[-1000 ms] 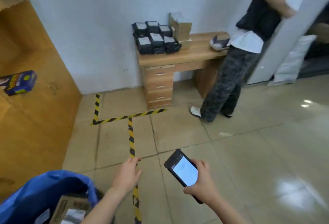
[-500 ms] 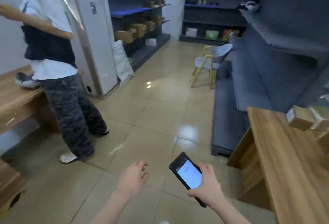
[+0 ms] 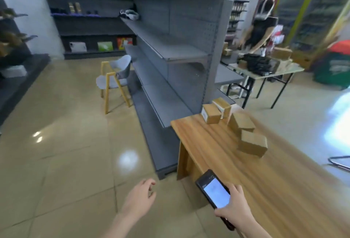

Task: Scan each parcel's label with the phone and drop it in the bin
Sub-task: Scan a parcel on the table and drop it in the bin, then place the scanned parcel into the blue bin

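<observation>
Right hand point(image 3: 233, 209) holds the black phone with a lit white screen point(image 3: 215, 192), fingers point(image 3: 235, 187) clamped around its right edge, screen facing up toward the camera; the phone's lower end pokes out below the palm. The phone sits over the near left corner of the long wooden counter point(image 3: 236, 162), above its edge.

Left hand point(image 3: 139, 198) is empty, fingers loosely curled and slightly apart, held over the tan tiled floor point(image 3: 62, 143) to the left of the counter, well apart from the phone.

Parcels: four small brown cardboard boxes lie at the counter's far end. Two stand at the far corner, one box with a white label on its side point(image 3: 211, 113) and one just behind it point(image 3: 221, 106), touching or nearly so. A third tilted box point(image 3: 241, 123) lies just nearer along the counter, and a fourth box point(image 3: 252, 143) nearer again, its edge against the third. All are well apart from both hands.

Beyond the counter's far left corner stands a grey metal shelving unit point(image 3: 170, 48), shelves bare on this side. Left of that unit, a grey chair with yellow wooden legs point(image 3: 113, 80) stands on the floor. Frame is somewhat blurred; label print not readable
</observation>
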